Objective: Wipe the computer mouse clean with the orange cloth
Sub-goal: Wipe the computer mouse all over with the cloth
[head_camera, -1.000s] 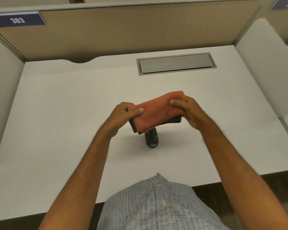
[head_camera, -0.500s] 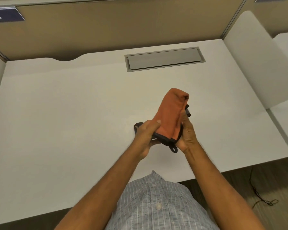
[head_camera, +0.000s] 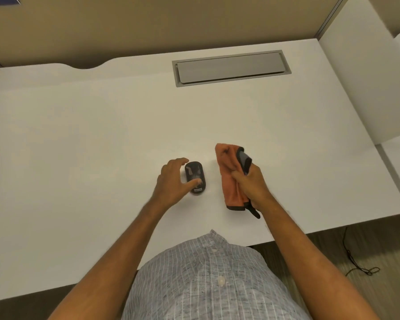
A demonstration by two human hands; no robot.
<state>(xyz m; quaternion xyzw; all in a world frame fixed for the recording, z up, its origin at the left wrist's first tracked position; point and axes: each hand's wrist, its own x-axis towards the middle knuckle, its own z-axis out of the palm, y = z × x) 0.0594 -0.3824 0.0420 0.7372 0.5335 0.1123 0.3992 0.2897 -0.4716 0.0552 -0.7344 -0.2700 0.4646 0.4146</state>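
Note:
A dark grey computer mouse lies on the white desk, a little left of centre. My left hand is spread around it, thumb tip resting on its top and fingers along its left side. The orange cloth, folded and edged in dark grey, hangs upright in my right hand, which grips its right side. Cloth and mouse are apart, with a narrow strip of desk between them.
A grey cable hatch is set into the desk at the back. Tan partition walls stand behind, and a white side panel at the right. A black cable lies on the floor at the lower right.
My left hand has let go of the cloth and gone left onto the mouse. My right hand has carried the cloth to the right, leaving the mouse uncovered.

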